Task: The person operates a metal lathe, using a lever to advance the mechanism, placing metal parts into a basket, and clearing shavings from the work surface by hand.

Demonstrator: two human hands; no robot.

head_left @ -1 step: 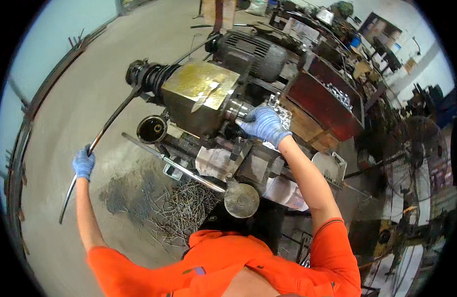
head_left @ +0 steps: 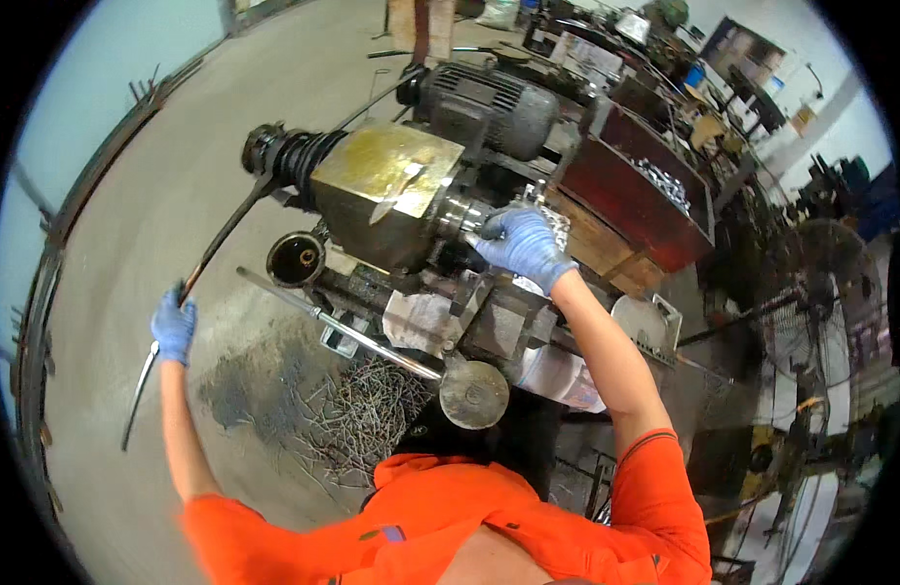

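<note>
My left hand (head_left: 174,324), in a blue knit glove, is closed round a long metal lever (head_left: 216,240) that runs up to the black ribbed end (head_left: 292,161) of the machine's spindle. My right hand (head_left: 524,244), gloved the same way, has its fingers bent at the shiny metal chuck (head_left: 461,214). Whatever sits between those fingers is hidden from me. Behind the chuck is the oily box-shaped headstock (head_left: 391,185), with a bright yellowish top. A second rod (head_left: 372,341) slants across in front, ending beside a round metal disc (head_left: 474,394).
A finned electric motor (head_left: 489,107) stands behind the headstock. To its right, a dark red bin (head_left: 635,195) holds several small shiny parts. Thin metal scrap (head_left: 362,419) is heaped on the floor below the machine. An oily round cup (head_left: 296,257) sits left of the headstock.
My left hand has shifted slightly right and down with the lever's free end. The right hand stays at the chuck, and the view has shifted slightly.
</note>
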